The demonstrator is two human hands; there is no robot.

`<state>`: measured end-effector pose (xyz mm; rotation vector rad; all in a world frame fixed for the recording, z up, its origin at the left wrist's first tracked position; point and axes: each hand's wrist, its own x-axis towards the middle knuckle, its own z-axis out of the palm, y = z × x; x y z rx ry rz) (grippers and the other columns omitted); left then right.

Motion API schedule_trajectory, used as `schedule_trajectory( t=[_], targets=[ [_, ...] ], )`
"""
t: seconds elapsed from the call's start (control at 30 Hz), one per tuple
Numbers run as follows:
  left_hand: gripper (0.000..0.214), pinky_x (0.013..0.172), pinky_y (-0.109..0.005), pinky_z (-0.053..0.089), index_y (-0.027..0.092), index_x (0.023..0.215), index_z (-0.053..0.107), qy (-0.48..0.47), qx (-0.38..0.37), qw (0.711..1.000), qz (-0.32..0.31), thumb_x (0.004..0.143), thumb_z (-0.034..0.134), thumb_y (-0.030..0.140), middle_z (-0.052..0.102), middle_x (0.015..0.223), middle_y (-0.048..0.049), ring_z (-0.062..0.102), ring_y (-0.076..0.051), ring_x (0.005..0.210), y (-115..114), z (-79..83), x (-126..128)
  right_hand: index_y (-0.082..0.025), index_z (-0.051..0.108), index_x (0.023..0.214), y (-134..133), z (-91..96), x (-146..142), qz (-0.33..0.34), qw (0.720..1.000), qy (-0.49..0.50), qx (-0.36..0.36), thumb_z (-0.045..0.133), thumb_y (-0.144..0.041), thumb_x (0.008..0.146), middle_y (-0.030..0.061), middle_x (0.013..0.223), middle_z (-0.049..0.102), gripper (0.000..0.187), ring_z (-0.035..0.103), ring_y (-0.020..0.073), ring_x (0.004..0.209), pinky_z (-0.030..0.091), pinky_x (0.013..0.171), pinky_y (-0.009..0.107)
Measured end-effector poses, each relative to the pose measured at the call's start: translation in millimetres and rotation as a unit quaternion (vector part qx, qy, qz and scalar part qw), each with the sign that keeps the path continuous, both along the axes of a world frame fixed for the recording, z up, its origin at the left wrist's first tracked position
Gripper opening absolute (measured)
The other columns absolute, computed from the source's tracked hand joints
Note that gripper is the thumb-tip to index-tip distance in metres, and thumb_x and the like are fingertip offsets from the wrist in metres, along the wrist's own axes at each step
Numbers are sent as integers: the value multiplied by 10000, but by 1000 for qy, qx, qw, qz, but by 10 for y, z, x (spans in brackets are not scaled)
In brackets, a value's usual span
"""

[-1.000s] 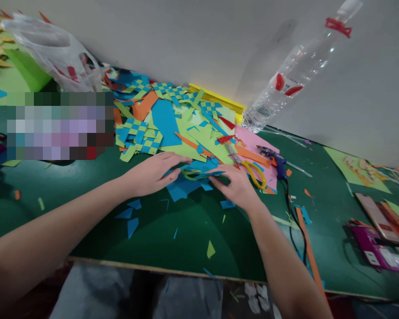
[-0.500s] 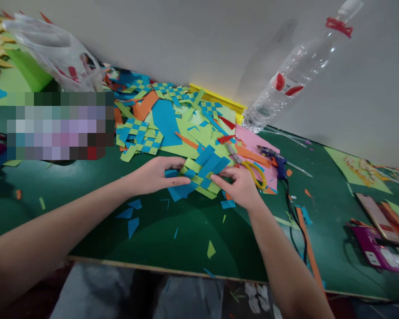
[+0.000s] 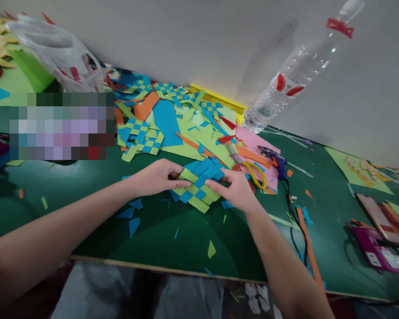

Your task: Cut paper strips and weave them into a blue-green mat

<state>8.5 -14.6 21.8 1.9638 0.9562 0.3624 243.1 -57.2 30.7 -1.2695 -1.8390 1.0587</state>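
Note:
A woven paper mat (image 3: 198, 185) of blue and light-green strips sits between both hands, just above the green table (image 3: 173, 239). My left hand (image 3: 156, 177) pinches its left edge with thumb and fingers closed. My right hand (image 3: 236, 188) grips its right edge, fingers curled on the strips. Behind the mat lies a heap of paper scraps and other woven squares (image 3: 142, 137).
Yellow-handled scissors (image 3: 249, 170) lie right of my right hand, beside a blue glue gun (image 3: 274, 157) with a black cord. A clear plastic bottle (image 3: 299, 66) leans on the wall. A plastic bag (image 3: 56, 53) sits far left; a phone (image 3: 377, 217) and purple pouch (image 3: 374, 248) lie at right.
The woven mat was lifted out of the blue scraps and turned up towards me; both hands closed on its edges and drew slightly nearer.

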Motion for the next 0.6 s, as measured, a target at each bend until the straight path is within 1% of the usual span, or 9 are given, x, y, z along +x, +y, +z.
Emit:
schedule_trajectory(
  t=[0.07,0.13,0.2,0.27,0.37,0.47,0.53,0.6],
  targets=[
    [411,460,-185,253,129,689,603,-3,-5,1000,-12,787,602,527,414,561,47,353,-71,510,-11,-4,13,-150,669,745,5,-12,4,-15,999,-35,5,641,-457,812,13,710,659,315,587,142,642,459,588,252],
    [391,466,-185,247,136,776,623,-13,-18,1000,-20,791,604,526,369,565,59,333,-72,515,-23,4,24,-149,621,672,5,-12,9,-21,998,-65,0,640,-480,804,-14,607,567,356,485,107,561,383,520,235],
    [379,465,-187,237,145,858,634,-22,-15,1000,-12,798,604,517,323,559,69,301,-72,511,-34,15,31,-156,559,615,-1,3,6,-8,997,-71,-16,646,-487,796,-40,554,466,387,385,83,528,312,485,225],
    [363,467,-188,240,150,862,618,-33,-23,999,-11,789,620,506,303,561,72,289,-72,511,-43,19,35,-165,495,578,-15,28,-8,20,997,-61,-33,648,-480,795,-54,543,396,412,321,72,526,272,476,220],
    [334,476,-186,257,159,758,550,-50,-50,997,-24,770,644,480,309,568,72,294,-70,516,-54,4,36,-172,445,567,-37,60,-41,55,996,-39,-54,653,-464,794,-62,547,363,424,295,68,531,260,478,215],
    [326,467,-184,253,166,714,519,-52,-54,997,-25,767,647,462,315,550,75,293,-65,499,-54,-17,28,-165,499,601,-43,60,-56,58,994,-21,-87,660,-461,785,-58,563,395,384,317,69,536,265,482,215],
    [327,461,-183,258,166,711,531,-48,-43,998,-8,766,647,466,344,534,75,318,-66,486,-46,-23,17,-158,557,644,-33,42,-45,50,993,-14,-109,674,-459,771,-52,574,418,347,333,71,535,262,475,216],
    [323,466,-184,281,164,714,550,-54,-28,998,29,763,651,467,393,534,69,360,-70,488,-31,-22,5,-153,601,699,-15,17,-25,33,992,-9,-121,702,-449,744,-48,583,445,317,355,73,531,276,473,216]
  ],
)
